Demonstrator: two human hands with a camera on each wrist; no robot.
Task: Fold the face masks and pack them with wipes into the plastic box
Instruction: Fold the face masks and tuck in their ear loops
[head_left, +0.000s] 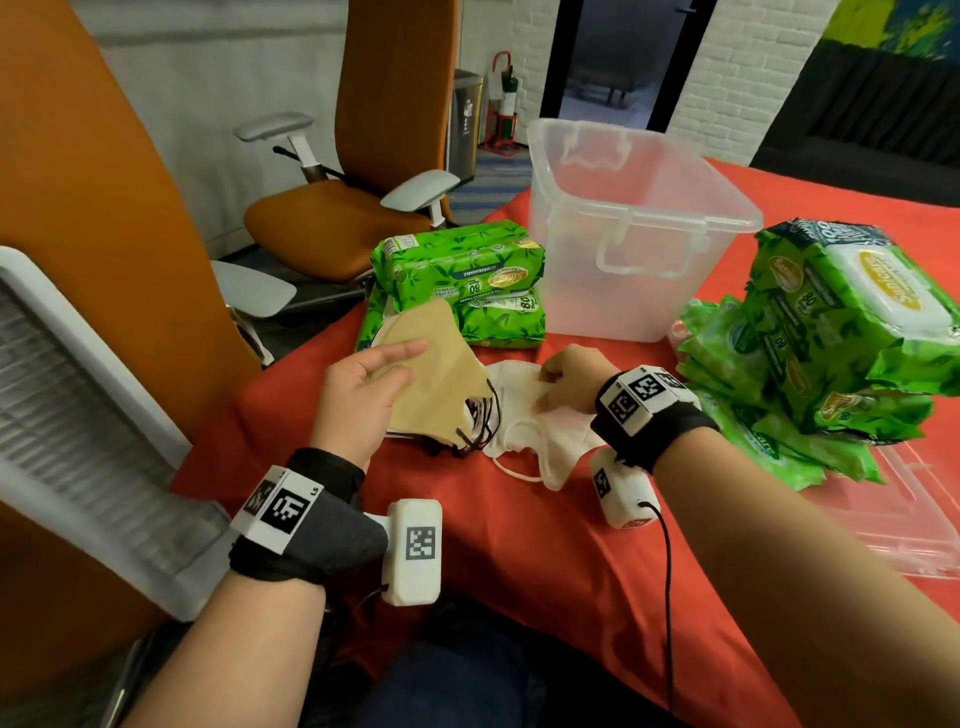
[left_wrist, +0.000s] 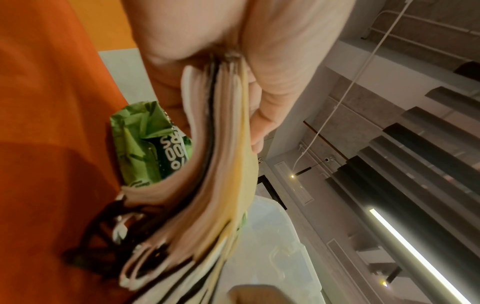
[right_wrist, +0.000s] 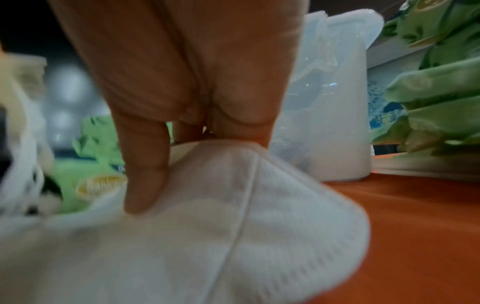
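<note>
While the left hand (head_left: 358, 400) grips a stack of folded masks (head_left: 441, 400), the right hand (head_left: 571, 376) pinches a white mask (head_left: 535, 431) lying on the red tabletop (head_left: 519, 545), seemingly the last left to fold. Beyond, wipes (head_left: 457, 280) sit stacked on the left and heaped at right, and the box (head_left: 634, 228) stands empty, so packing has not begun.

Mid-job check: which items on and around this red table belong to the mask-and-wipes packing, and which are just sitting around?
Part of the job:
- stack of folded masks held in left hand
- white mask pinched by right hand
- wipes packs, left
- wipes pile, right
- empty plastic box
- clear lid

Just lying about:
- orange chair
- bin
</note>
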